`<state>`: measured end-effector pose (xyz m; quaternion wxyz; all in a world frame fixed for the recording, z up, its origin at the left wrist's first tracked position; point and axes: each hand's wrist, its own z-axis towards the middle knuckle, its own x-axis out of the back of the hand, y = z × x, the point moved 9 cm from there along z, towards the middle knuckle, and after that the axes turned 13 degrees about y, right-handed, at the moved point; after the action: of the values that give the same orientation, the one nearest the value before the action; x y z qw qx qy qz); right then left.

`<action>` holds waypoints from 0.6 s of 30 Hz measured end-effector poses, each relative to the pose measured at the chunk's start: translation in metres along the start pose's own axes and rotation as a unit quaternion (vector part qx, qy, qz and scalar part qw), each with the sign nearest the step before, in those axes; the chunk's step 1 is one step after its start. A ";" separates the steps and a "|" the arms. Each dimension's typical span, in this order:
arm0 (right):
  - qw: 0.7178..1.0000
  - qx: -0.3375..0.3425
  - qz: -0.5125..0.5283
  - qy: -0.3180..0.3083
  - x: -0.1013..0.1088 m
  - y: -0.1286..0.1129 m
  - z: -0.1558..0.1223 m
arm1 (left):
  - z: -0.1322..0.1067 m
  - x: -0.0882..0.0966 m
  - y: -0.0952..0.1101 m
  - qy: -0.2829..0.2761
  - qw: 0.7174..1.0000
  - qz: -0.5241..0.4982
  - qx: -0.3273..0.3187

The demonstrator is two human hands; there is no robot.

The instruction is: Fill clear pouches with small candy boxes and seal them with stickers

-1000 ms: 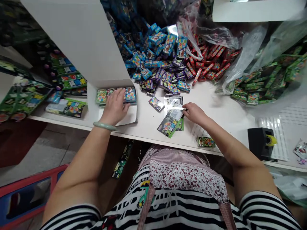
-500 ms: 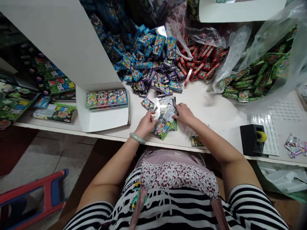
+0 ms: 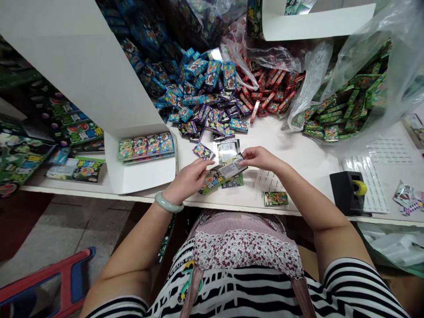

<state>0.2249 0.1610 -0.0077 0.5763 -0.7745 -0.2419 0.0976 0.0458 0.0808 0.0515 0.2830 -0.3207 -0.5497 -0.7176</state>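
Note:
A flat black-and-green printed packet [image 3: 221, 172] is held tilted over the table between both hands. My left hand [image 3: 190, 179], with a pale green bangle on its wrist, is closed on the packet's left end. Pinched at the opposite end is my right hand [image 3: 260, 159], thumb and fingers on the edge. Beneath it lie another packet [image 3: 236, 180] and a clear-windowed one [image 3: 228, 147]. A small purple candy box [image 3: 203, 151] rests just beyond my left fingers.
An open white carton [image 3: 142, 174] with a row of small boxes stands left. Piles of blue boxes [image 3: 195, 68], red boxes [image 3: 278, 84] and green boxes [image 3: 338, 110] lie behind. A tape dispenser [image 3: 347, 192] and a small green packet [image 3: 276, 198] sit to the right.
The packet has been tilted and turned flatter, its left end shifting left and nearer the table edge. My left hand has moved left with it; my right hand has stayed near its end.

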 end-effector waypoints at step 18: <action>0.982 0.178 -0.059 0.039 -0.020 -0.059 -0.027 | 0.001 -0.001 0.011 0.126 0.992 -0.005 -0.024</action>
<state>0.2040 0.1412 0.0544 0.7185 -0.6473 -0.2433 0.0741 0.0554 0.0794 0.0575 0.3387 -0.2316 -0.4939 -0.7666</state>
